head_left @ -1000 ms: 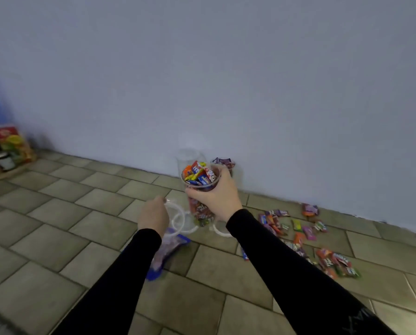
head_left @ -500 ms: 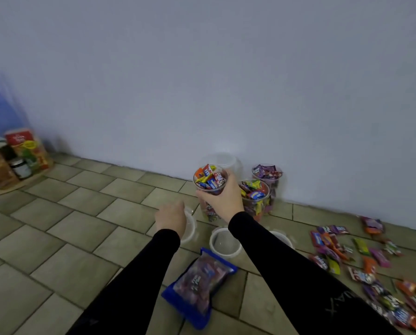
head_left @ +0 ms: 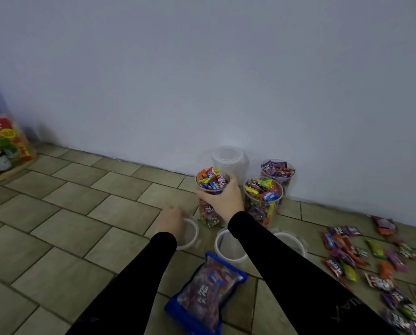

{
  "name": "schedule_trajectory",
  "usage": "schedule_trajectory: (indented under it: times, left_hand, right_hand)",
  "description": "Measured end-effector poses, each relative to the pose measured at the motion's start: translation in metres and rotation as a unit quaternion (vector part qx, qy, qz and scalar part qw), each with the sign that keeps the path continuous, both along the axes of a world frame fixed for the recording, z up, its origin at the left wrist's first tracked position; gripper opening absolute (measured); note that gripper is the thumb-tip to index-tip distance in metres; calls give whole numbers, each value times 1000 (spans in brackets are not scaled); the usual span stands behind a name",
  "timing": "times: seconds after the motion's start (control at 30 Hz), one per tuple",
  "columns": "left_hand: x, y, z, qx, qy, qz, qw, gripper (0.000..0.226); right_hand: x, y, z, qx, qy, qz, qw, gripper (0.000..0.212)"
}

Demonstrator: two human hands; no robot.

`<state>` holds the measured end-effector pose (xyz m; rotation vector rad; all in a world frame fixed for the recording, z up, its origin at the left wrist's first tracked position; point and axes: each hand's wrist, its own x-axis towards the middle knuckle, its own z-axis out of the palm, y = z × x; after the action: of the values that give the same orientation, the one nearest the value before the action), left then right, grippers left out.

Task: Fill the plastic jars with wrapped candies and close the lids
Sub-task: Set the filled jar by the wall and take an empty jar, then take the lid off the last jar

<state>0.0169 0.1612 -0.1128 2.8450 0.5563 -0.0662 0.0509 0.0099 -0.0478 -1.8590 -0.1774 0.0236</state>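
My right hand (head_left: 222,200) grips a clear plastic jar (head_left: 208,211) heaped with wrapped candies, standing on the tiled floor near the wall. My left hand (head_left: 172,221) lies over a white lid (head_left: 190,234) to the jar's left; its fingers are blurred and I cannot tell whether they hold the lid. Two more filled open jars stand to the right, one in front (head_left: 262,201) and one behind it (head_left: 278,172). An empty clear jar (head_left: 228,162) stands at the wall. Two other lids lie on the floor, one in the middle (head_left: 228,245) and one further right (head_left: 290,239).
A blue bag of candies (head_left: 205,298) lies between my forearms. Several loose wrapped candies (head_left: 361,257) are scattered over the tiles on the right. Food boxes and a dark jar (head_left: 1,146) stand at the far left by the wall.
The filled jar came down from the air onto the floor with my right hand still round it. My left hand slid over the leftmost lid. The view swung left and down.
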Motion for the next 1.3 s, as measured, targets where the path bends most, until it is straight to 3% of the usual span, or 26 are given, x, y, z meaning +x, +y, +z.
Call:
schedule_trajectory:
  times: [0.13,0.23,0.37,0.5,0.67,0.9,1.07,1.3]
  left_hand:
    - [1,2,0,-30,5,-7,1000,36]
    - [10,7,16,-111,-24,9,993,40]
    - [29,11,42,-203,-124,8,971,29]
    - [52,11,57,-267,-172,0,948,30]
    - [89,16,68,-304,-150,-48,940,41]
    - [134,12,61,-306,-38,-138,941,56]
    - [147,4,53,-363,-34,-148,919,32]
    - [142,5,69,-350,-58,-202,913,56]
  right_hand:
    - [-10,2,16,-97,-56,27,993,122]
    - [-16,0,39,-184,-124,50,974,101]
    - [1,-11,68,-198,-179,65,961,53]
    - [32,-27,86,-228,-172,45,957,38]
    - [74,-38,86,-352,-125,95,923,50]
    - [114,-35,76,-430,-68,150,888,78]
    - [128,-35,71,-421,-66,161,890,83]
    - [117,-42,75,-352,-101,140,920,83]
